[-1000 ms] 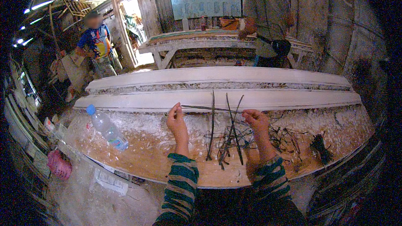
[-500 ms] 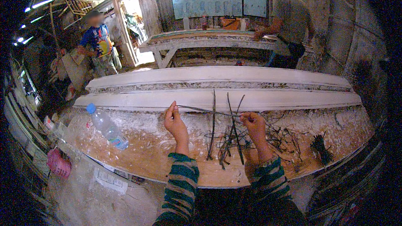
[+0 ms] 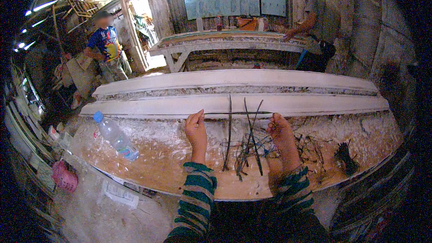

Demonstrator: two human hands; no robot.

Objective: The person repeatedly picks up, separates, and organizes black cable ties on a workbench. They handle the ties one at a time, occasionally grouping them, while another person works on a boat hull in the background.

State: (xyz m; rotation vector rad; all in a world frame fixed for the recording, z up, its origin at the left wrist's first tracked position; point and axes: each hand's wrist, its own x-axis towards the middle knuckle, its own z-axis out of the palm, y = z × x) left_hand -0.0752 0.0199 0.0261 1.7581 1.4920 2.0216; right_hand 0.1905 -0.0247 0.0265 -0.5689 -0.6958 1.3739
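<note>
Between my two hands a thin dark strand [image 3: 216, 113], like wire or stiff fibre, is stretched almost level above the bench. My left hand [image 3: 196, 128] pinches one end of it; the other end is pinched in my right hand [image 3: 282, 130]. Beneath it, one straight dark strand [image 3: 229, 137] lies by itself, its far end on a long white moulding [image 3: 171, 104]. Two more strands cross just to its right. A loose tangle of similar dark strands [image 3: 310, 148] spreads beside and beyond my right wrist. Farther right sits a compact dark bundle [image 3: 345, 157].
A clear plastic bottle with a blue cap [image 3: 116, 136] lies at the left of the wooden bench [image 3: 157, 175]. Behind is a second long white moulding [image 3: 234, 80]. One person [image 3: 109, 47] stands far left; another [image 3: 321, 22] works at the back table [image 3: 234, 44]. A pink basket [image 3: 65, 176] stands on the floor.
Both hands have shifted slightly right. My right hand rose, so the held strand went from slanting to nearly level. At the back table, the person moved to the right.
</note>
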